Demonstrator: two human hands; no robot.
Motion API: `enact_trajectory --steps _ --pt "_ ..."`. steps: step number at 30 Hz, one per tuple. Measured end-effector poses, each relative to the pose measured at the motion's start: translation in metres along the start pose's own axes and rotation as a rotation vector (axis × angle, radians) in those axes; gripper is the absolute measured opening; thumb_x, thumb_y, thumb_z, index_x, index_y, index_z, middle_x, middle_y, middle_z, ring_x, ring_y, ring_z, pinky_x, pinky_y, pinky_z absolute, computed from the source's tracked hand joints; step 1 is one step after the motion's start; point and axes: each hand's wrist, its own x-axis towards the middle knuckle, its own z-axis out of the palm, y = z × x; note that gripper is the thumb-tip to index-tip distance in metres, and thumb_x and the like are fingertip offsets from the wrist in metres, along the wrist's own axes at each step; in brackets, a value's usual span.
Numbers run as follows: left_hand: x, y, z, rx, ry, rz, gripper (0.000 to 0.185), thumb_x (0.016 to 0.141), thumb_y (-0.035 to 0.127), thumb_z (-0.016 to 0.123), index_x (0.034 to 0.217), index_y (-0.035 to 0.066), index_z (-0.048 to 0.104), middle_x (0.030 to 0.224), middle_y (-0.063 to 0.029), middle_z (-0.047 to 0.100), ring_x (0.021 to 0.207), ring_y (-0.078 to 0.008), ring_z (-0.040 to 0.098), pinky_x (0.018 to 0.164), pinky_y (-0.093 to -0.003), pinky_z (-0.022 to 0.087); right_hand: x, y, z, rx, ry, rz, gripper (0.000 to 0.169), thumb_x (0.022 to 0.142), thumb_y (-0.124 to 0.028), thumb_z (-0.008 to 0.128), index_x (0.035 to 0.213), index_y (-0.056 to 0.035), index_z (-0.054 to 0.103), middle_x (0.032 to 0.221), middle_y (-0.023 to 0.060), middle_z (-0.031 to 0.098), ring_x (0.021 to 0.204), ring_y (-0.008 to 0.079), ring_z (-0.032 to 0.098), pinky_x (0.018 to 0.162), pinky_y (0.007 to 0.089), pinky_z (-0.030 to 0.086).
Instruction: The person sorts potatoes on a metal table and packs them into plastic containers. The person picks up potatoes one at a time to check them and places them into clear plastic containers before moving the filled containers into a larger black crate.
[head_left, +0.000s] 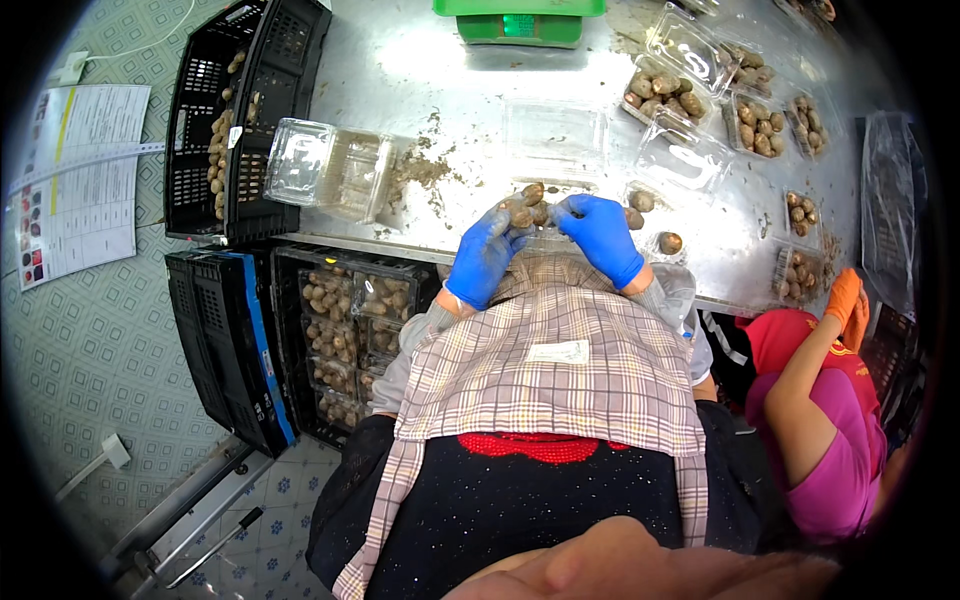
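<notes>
My left hand (484, 255), in a dirt-marked blue glove, holds several small brown tubers (520, 214) that look like taro corms. My right hand (604, 236), gloved in the same blue, has its fingertips bent against the edge of that cluster; whether it grips a tuber is hidden. Just beyond both hands lies an open clear plastic clamshell box (556, 135) on the metal table. Loose tubers lie to the right of my right hand, one (642, 200) farther off and another (670, 242) near the table edge.
Another open clamshell (330, 169) sits left, beside a black crate (247, 112) with tubers. Filled boxes (759, 124) stand at right. A green scale (519, 26) is at the back. Below left, a crate holds packed boxes (330, 300). An orange-gloved co-worker's hand (846, 300) is at right.
</notes>
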Motion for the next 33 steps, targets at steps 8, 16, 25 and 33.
enact_trajectory --steps 8,16,25,33 --pt "-0.003 0.003 0.014 0.108 0.090 0.023 0.047 0.099 0.017 0.052 0.142 -0.001 0.045 0.124 -0.0097 0.061 0.113 -0.0150 0.055 0.101 -0.0313 0.044 -0.006 -0.019 0.011 -0.041 -0.014 -0.049 0.041 0.084 -0.027 0.073 0.119 -0.0057 0.069 0.089 0.0142 0.072 0.072 0.0167 0.067 0.069 0.0277 0.054" --pt "-0.005 0.006 0.009 0.292 0.003 -0.030 0.053 0.100 0.029 0.053 0.142 -0.003 0.044 0.128 -0.0114 0.057 0.113 -0.0165 0.054 0.101 -0.0327 0.042 -0.010 -0.021 0.000 0.133 -0.066 -0.001 0.029 0.085 -0.018 0.067 0.110 -0.0046 0.073 0.080 0.0101 0.072 0.068 0.0131 0.065 0.065 0.0262 0.053" --pt "0.002 -0.012 -0.005 0.009 -0.100 0.014 0.057 0.100 0.031 0.053 0.144 -0.003 0.040 0.132 -0.0122 0.056 0.116 -0.0183 0.054 0.099 -0.0313 0.043 -0.005 -0.025 0.002 0.262 -0.003 -0.022 0.024 0.091 -0.017 0.066 0.108 -0.0011 0.073 0.077 0.0032 0.070 0.063 0.0068 0.059 0.060 0.0219 0.049" --pt "-0.008 0.004 0.014 0.380 0.074 0.154 0.050 0.090 0.006 0.064 0.137 -0.004 0.050 0.129 -0.0136 0.059 0.114 -0.0195 0.059 0.099 -0.0321 0.048 0.000 0.002 0.000 0.302 -0.006 0.023 0.032 0.093 -0.021 0.065 0.118 -0.0014 0.068 0.071 0.0017 0.065 0.059 0.0069 0.055 0.056 0.0218 0.045"
